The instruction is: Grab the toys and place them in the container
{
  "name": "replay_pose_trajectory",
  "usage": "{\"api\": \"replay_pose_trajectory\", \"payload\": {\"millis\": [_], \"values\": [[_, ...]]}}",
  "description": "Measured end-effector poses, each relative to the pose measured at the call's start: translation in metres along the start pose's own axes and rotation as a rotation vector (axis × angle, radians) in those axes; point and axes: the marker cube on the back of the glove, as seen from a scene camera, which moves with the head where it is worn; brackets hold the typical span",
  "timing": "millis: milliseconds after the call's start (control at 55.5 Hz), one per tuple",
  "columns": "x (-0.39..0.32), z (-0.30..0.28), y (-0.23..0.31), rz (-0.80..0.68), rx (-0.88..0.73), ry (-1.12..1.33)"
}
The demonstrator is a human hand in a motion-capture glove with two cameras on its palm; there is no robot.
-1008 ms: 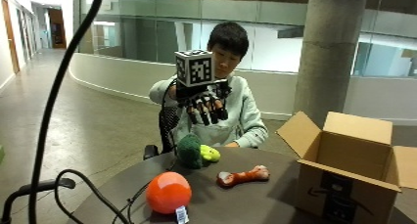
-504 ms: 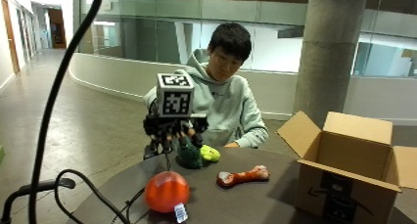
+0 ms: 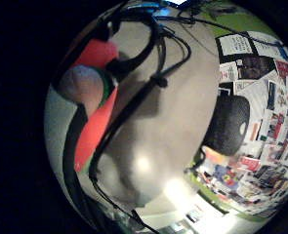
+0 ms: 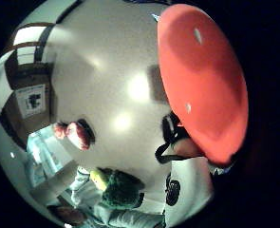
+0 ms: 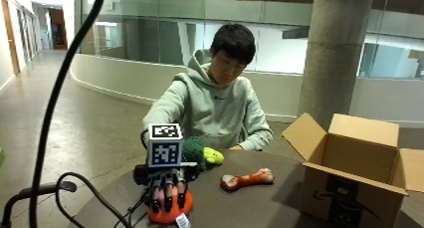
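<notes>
Resting on top of the orange ball toy [image 5: 169,213], the gloved right hand [image 5: 167,190] drapes its fingers [image 5: 167,200] down over the ball's upper side, curled round it. That ball sits on the round surface [image 5: 265,203] near its edge. A green plush toy [image 5: 199,152] with a yellow part lies farther back, and an orange bone-shaped toy [image 5: 246,179] lies between it and the open cardboard box [image 5: 361,173], which stands on the surface with its flaps up.
</notes>
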Motion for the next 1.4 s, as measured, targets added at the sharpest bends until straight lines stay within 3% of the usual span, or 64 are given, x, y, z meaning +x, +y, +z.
{"api": "replay_pose_trajectory", "payload": {"millis": [180,468,684,900,1116,1188,1314,1404], "values": [[-0.015,-0.008,0.005,-0.021,0.19,-0.076],[-0.08,-0.063,0.041,-0.197,0.064,-0.138],[-0.157,-0.167,0.075,-0.331,0.115,-0.202],[-0.251,-0.277,0.089,-0.418,0.347,-0.258],[-0.335,-0.331,0.079,-0.464,0.536,-0.352],[-0.357,-0.332,0.07,-0.468,0.505,-0.368],[-0.388,-0.314,0.058,-0.522,0.271,-0.417],[-0.395,-0.305,0.058,-0.555,0.257,-0.406]]}}
